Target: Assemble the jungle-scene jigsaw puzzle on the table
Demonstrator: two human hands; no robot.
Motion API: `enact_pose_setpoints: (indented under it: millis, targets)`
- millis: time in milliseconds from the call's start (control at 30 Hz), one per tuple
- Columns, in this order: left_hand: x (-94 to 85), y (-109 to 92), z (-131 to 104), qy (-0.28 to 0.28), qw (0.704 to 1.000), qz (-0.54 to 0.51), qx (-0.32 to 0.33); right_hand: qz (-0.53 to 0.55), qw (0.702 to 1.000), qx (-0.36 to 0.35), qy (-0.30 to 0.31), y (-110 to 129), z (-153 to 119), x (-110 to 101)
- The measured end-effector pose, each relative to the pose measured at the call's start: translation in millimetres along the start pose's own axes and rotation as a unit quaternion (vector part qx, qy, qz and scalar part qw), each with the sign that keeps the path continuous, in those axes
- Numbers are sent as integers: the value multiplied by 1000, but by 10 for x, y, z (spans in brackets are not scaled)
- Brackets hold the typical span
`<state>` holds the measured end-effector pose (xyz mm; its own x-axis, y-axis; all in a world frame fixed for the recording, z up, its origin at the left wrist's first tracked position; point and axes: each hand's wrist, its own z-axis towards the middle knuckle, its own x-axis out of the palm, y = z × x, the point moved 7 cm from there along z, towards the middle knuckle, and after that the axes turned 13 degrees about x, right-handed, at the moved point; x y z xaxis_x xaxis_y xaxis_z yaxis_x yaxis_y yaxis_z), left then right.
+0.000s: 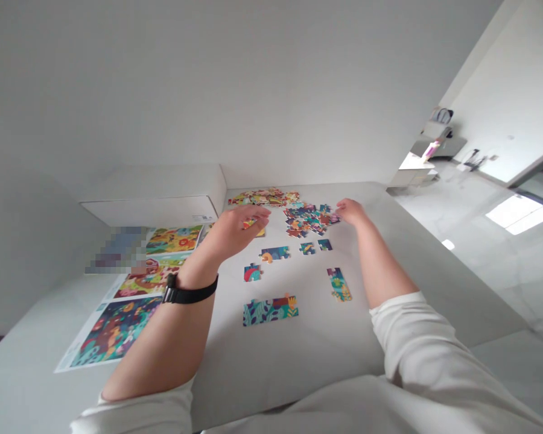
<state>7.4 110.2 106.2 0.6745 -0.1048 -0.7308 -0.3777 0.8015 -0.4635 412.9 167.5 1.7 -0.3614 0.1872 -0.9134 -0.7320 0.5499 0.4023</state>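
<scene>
Grey tabletop (317, 349): white box (154, 211), contents hidden; right hand (351, 211) beside puzzle pile (306, 218).

left hand (239, 232) open, right hand (352, 212) extended

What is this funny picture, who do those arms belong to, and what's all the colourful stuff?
There's no robot here, just a person. The one picture comes from a camera on their head, looking down, so you see their own arms.

On the pale table are jigsaw pieces: a yellow and red pile, a bluish pile, and smaller bits nearer the person, like this long strip. Colourful printed sheets and a white box are on the left.

The left hand, with a black band on its wrist, is over some yellow and red pieces. The right hand is by the bluish pile. I can't tell whether either holds a piece.
</scene>
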Motion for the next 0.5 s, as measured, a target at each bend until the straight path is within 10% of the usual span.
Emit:
enact_pose_setpoints:
  millis: [500]
  targets:
    - [282, 595, -40, 86, 995, 16, -50, -155, 985, -51, 47, 237, 598, 416]
